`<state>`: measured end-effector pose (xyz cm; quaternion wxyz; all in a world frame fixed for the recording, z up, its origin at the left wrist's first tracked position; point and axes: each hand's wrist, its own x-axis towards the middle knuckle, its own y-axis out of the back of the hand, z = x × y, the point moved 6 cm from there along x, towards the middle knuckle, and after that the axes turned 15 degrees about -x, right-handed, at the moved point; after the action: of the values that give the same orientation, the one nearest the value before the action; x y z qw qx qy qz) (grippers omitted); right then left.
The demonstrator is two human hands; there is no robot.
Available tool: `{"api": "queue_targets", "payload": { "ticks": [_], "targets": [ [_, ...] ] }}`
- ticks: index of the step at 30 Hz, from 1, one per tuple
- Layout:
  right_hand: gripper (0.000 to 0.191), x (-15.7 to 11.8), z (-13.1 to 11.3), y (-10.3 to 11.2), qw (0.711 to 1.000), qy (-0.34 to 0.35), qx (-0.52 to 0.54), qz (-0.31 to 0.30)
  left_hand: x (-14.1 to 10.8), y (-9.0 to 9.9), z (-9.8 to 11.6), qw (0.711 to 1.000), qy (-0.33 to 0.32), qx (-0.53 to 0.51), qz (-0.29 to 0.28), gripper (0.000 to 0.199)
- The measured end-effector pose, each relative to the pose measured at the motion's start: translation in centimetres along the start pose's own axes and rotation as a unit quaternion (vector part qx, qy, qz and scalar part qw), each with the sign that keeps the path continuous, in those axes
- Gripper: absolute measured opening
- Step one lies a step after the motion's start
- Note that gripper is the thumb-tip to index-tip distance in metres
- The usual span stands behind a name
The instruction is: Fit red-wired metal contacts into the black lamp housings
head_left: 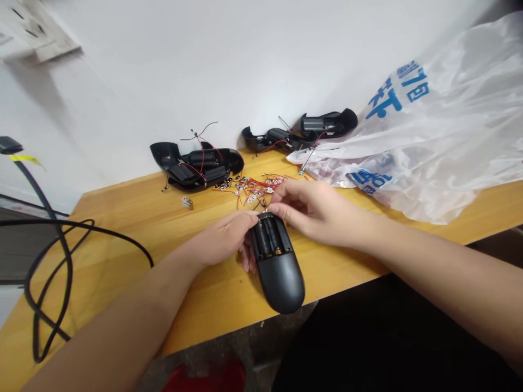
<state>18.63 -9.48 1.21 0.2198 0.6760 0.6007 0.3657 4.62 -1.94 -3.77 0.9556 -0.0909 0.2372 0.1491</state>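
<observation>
A black plastic housing with an uncovered battery compartment lies between my hands, its rounded end toward me over the table's front edge. My left hand is closed around its left side, the thumb on the far left corner of the compartment. At the housing's far end my right hand pinches, thumb and forefinger together, where a thin wire shows; what lies between the fingertips is too small to name. Just beyond my hands is a pile of red wires with small metal contact plates.
Further black housing parts with wires rest at the back left, more housing parts against the wall. A white plastic bag with blue print covers the right side. Small metal pieces lie left of the pile. A black cable loops at left.
</observation>
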Motion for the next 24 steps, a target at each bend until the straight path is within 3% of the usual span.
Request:
{"api": "queue_targets", "payload": {
  "ticks": [3,6,16,24],
  "targets": [
    [0.025,0.1,0.9,-0.5,0.986,-0.052,0.141,-0.077,0.2,-0.1,0.0,1.000,-0.004,0.007,-0.006,0.043],
    [0.017,-0.1,1.1,-1.4,0.955,-0.084,0.240,-0.152,0.1,-0.3,0.3,1.000,-0.010,0.019,-0.012,0.043],
    [0.003,-0.1,1.6,-3.1,0.923,-0.184,0.293,-0.166,-0.3,-0.6,0.8,0.998,-0.030,0.054,-0.031,0.039],
    [0.009,-0.4,1.8,-4.1,0.923,-0.190,0.301,-0.149,-0.4,-0.6,0.8,0.995,-0.021,0.086,-0.035,0.034]
  ]
}}
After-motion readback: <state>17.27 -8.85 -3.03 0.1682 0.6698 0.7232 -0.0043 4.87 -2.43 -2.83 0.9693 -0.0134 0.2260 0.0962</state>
